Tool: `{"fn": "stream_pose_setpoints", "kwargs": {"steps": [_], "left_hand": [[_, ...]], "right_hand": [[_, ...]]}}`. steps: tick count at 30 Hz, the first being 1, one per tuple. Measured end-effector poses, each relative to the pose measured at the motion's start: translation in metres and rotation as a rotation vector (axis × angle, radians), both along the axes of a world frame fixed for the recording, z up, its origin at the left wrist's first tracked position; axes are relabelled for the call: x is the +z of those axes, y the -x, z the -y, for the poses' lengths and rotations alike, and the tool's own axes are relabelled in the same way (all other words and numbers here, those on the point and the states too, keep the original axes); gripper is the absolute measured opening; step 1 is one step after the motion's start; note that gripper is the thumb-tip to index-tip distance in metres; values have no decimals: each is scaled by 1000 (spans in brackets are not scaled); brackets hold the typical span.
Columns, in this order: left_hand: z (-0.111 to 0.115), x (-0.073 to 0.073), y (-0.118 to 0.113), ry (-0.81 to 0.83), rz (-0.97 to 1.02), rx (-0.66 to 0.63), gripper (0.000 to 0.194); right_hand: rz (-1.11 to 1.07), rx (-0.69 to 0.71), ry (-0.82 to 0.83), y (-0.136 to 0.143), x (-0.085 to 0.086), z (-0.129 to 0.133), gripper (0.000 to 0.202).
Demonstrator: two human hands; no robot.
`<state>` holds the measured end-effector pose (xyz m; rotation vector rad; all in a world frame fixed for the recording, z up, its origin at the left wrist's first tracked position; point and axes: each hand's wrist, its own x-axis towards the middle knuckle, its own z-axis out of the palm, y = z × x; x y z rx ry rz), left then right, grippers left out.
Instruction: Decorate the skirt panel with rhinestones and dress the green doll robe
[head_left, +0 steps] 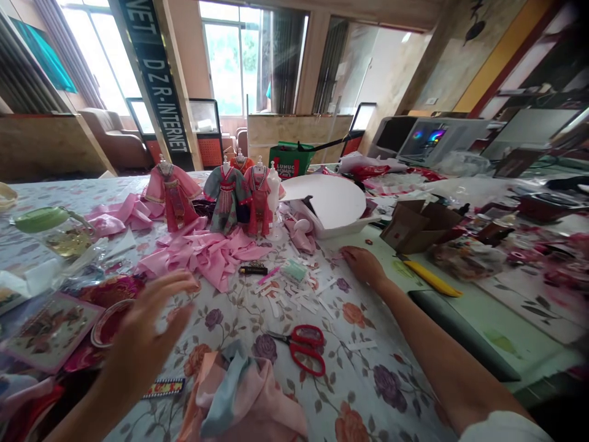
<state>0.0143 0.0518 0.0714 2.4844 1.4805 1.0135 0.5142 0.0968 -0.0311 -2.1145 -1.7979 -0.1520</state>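
My left hand [154, 319] is raised over the left side of the table, slightly blurred, its fingers stretched out and apart with nothing in them. Farther off, my right hand [363, 265] is down at the tablecloth's edge, fingers curled and pressed together; what they hold, if anything, is hidden. White strips [299, 299] lie scattered left of it, beside a pale green packet [294, 270]. Red-handled scissors [306, 350] lie partly spread between my arms. Pink and blue fabric [243, 393] is bunched at the near edge. Crumpled pink cloth [202, 252] lies beyond my left hand.
Several dressed doll figures [225, 196] stand at the back, near a white tray [338, 205]. A lidded jug [55, 230] is at left. Right of my forearm lie a yellow cutter [432, 276], a dark flat case [460, 331] and an open cardboard box [418, 226].
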Motion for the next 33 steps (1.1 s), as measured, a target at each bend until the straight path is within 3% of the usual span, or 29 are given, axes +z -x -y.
{"fn": "stream_pose_setpoints", "kwargs": {"steps": [3,5,10,13,15,19,23,25,28,33], "left_hand": [[-36,-5,-61,186,-229,-478,33],[-64,-13,-106,167,-384,-672,38],[-117,-39,-195,138,-534,-771,56],[-124,-47,-220,172,-571,-796,53],[-123,-44,-223,195,-574,-798,48],[-120,-18,-196,220,-497,-743,48],[-113,1,-126,281,-449,-590,44],[-104,-3,-83,344,-454,-505,39],[-86,-23,-25,532,-399,-281,43],[-63,-54,39,576,-355,-129,51]], "right_hand": [[-21,-92,-83,3,6,3,43],[-31,-117,-150,12,11,8,44],[-71,-47,-272,54,24,32,36],[-96,119,-257,75,29,45,26],[-101,215,-217,84,30,49,22],[-73,347,-139,99,32,40,23],[39,555,-32,134,36,10,26],[124,681,35,156,38,-7,23],[247,810,121,183,40,-25,13],[350,869,175,193,42,-33,11]]}}
